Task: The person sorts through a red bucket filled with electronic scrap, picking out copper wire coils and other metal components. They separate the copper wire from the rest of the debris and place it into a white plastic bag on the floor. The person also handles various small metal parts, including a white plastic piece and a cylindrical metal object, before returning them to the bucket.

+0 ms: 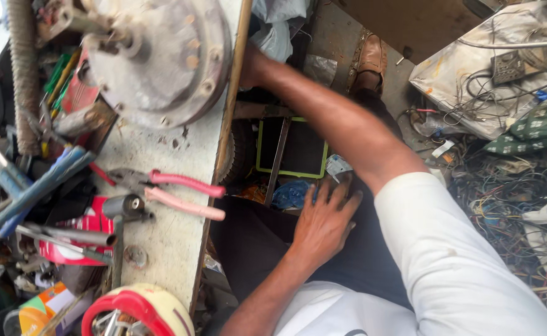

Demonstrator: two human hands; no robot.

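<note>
On my lap, my left hand (324, 225) lies flat with the fingers spread, palm down on the dark trousers (255, 249), holding nothing. My right hand (252, 65) reaches far forward under the edge of the workbench (161, 249); its fingers are hidden there, so I cannot tell whether it grips anything. Just above my left hand lie one blue crumpled bag (289, 194) and one dark tray with a green rim (298, 152), between my two arms. On the bench, well apart from both hands, lies one pair of pink-handled pliers (174, 191). Past my right hand stands one round grey metal housing (161, 56). One brown shoe (370, 62) shows on the floor.
</note>
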